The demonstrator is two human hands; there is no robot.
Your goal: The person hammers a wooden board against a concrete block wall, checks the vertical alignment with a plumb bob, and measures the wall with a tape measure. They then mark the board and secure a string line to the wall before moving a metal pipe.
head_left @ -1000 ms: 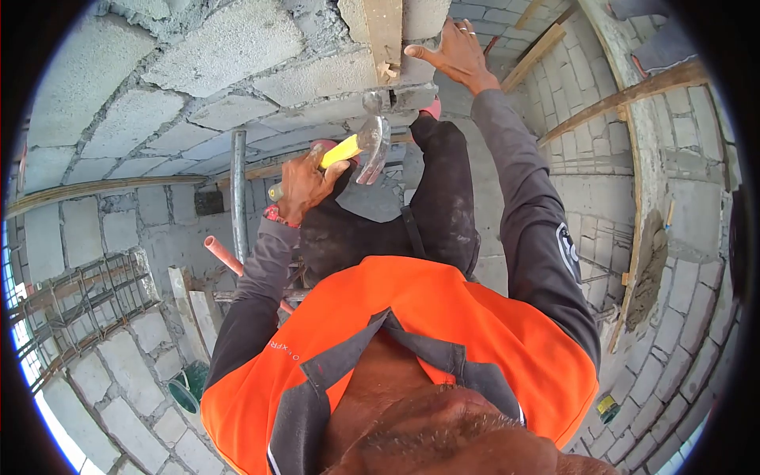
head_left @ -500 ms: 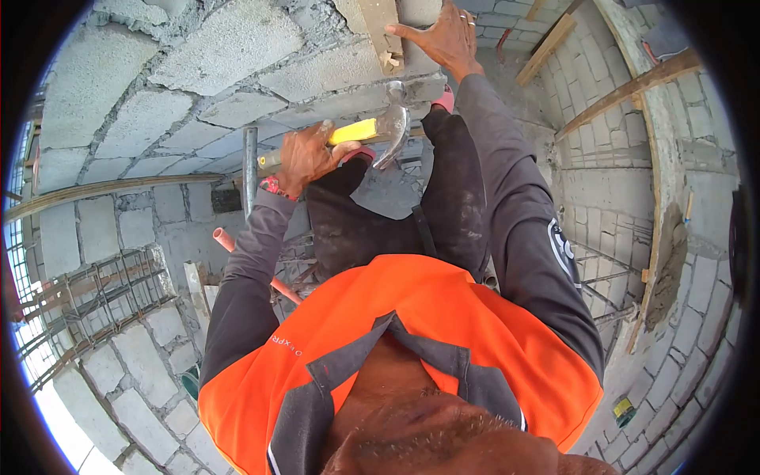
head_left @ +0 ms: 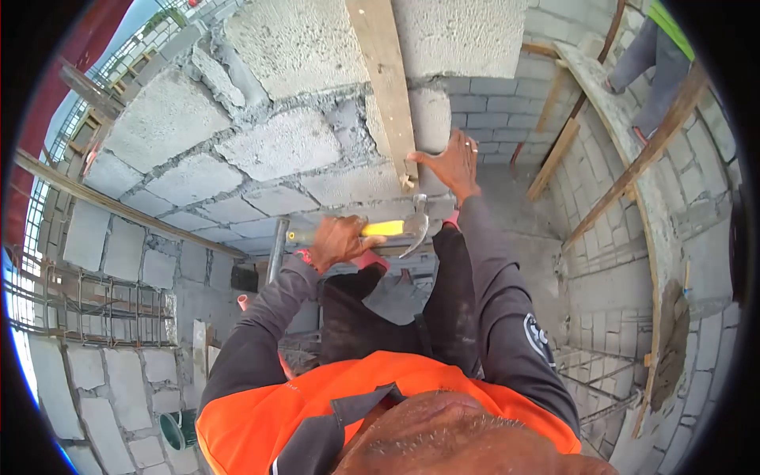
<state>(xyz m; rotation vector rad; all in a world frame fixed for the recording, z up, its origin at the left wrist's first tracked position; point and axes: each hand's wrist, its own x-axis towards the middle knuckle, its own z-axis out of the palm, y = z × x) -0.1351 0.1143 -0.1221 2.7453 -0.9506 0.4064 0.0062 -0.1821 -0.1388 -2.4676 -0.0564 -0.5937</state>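
Observation:
My left hand [head_left: 339,241] is closed around the handle of a claw hammer [head_left: 416,226], a yellow-gripped tool with a metal head. The head points right, below the lower end of a wooden board [head_left: 384,79]. That board stands against the grey block wall [head_left: 277,146]. My right hand [head_left: 453,165] rests on the edge of a block beside the board. Its fingers are stretched out and its thumb reaches the board's lower end. A ring shows on one finger.
A metal pipe [head_left: 278,249] stands by my left wrist. A long timber [head_left: 119,207] crosses the left side. Diagonal wooden braces [head_left: 641,170] and another person's legs [head_left: 649,67] are at upper right. Exposed rebar [head_left: 103,309] and a green bucket [head_left: 180,429] are at left.
The view has tilted up, showing more wall and board, and the other person's legs more fully. My left hand still grips the hammer; my right hand remains by the board's lower end.

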